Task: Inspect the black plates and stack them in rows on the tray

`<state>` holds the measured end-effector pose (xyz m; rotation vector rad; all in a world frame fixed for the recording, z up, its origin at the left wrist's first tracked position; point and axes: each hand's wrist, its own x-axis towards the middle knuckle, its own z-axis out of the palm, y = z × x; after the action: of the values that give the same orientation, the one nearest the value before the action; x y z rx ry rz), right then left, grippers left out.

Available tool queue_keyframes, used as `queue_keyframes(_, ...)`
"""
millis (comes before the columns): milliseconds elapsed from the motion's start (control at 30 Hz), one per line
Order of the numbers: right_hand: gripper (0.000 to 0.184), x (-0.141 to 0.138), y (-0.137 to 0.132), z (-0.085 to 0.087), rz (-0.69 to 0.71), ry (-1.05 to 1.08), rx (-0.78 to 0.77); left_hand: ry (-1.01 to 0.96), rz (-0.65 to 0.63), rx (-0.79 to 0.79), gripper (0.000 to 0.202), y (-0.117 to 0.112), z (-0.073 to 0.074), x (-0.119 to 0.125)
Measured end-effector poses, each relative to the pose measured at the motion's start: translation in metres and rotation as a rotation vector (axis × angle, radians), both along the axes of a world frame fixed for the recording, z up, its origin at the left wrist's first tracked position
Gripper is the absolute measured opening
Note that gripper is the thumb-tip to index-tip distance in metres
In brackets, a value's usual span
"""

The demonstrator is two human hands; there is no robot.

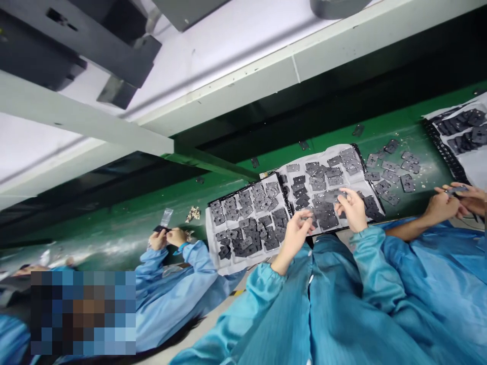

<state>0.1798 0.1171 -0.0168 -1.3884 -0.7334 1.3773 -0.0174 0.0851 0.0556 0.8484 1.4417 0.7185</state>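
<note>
In the head view, my left hand (298,234) is over the front left corner of the right-hand tray (344,180), its fingers closed around a small dark grey plate (308,216) that they partly cover. To its right, my right hand (352,210) hangs over the same tray, thumb and fingers pinched at the edge of another grey plate (332,196), which is slightly blurred. Below both hands, similar dark plates (325,214) with small holes fill the tray's white-lined compartments.
A second lined tray (211,243) of plates adjoins on the left. Loose plates (391,176) lie on the green bench (426,147); another tray (466,152) stands far right. Co-workers' hands (167,238) work on the left, others (452,203) on the right. A pale shelf beam (243,76) crosses above.
</note>
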Motion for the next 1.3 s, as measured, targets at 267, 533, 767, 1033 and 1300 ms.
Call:
queue_keyframes(267,0.038,-0.048,-0.01,0.08,0.114,0.144,0.03,-0.129,0.173,0.07,0.035,0.044,0.034,0.025)
queue_keyframes(533,0.026,-0.059,-0.013,0.064,0.047,0.037,0.046,-0.063,0.211,0.098,0.024,0.045,0.028,0.023)
queue_keyframes(767,0.031,-0.024,-0.015,-0.034,-0.019,-0.488,-0.199,0.012,0.005,-0.076,0.038,0.024,-0.022,0.0)
queue_keyframes(1033,0.021,0.014,0.0,-0.111,0.018,-0.826,-0.279,0.162,-0.326,-0.088,0.031,-0.025,-0.057,-0.037)
queue_keyframes(1300,0.04,0.001,0.017,-0.113,0.011,-0.976,-0.272,0.35,-0.475,0.123,0.023,-0.012,-0.037,-0.034)
